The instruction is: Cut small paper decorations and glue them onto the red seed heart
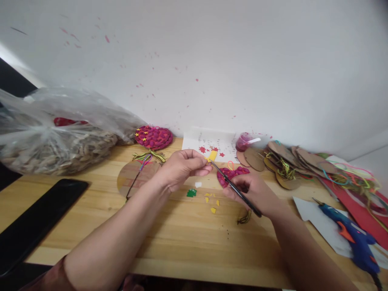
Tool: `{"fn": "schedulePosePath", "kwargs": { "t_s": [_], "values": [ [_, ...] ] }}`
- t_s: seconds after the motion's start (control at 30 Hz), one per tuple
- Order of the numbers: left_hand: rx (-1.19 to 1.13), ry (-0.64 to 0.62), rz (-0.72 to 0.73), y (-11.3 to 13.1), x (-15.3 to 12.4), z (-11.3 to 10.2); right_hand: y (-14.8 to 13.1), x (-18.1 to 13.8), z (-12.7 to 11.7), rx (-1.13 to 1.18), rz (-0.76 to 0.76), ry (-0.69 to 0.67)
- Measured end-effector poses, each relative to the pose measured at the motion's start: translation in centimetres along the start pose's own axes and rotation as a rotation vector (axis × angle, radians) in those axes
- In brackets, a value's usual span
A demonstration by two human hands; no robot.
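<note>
My left hand (186, 167) pinches a small strip of yellow paper (213, 155) over the middle of the table. In my right hand (257, 194) is a pair of dark-handled scissors (238, 190), its tips at the yellow strip. Beneath my hands lie several yellow scraps (213, 210), a green piece (191, 193) and a small white scrap (198, 184). Partly hidden behind my right hand is a purple-and-pink decorated disc (224, 178) with a loop of cord. Red paper stars (202, 150) rest on a white sheet (189, 141) beyond.
A clear bag of brownish pieces (54, 149) and a black tray-like slab (45, 218) are at left. Near them sits a purple disc with yellow stars (154, 139). A purple cup (243, 142), cardboard discs (285, 157) and a blue glue gun (348, 234) occupy the right.
</note>
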State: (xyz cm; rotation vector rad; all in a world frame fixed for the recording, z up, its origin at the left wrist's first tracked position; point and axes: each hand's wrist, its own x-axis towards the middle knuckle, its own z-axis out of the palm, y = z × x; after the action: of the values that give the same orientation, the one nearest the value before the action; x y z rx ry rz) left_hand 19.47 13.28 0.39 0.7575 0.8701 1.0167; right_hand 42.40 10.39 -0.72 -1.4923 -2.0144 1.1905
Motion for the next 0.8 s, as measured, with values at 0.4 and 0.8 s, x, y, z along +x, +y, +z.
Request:
{"fn": "schedulePosePath", "kwargs": {
  "t_s": [0.4,0.8],
  "values": [
    [0.012,0.006,0.002,-0.15,0.03,0.01,-0.21,-0.09,-0.12,-0.034,0.005,0.007],
    [0.031,0.008,0.022,-0.22,0.17,-0.21,-0.10,-0.16,-0.08,0.009,0.016,-0.012]
  ]
}}
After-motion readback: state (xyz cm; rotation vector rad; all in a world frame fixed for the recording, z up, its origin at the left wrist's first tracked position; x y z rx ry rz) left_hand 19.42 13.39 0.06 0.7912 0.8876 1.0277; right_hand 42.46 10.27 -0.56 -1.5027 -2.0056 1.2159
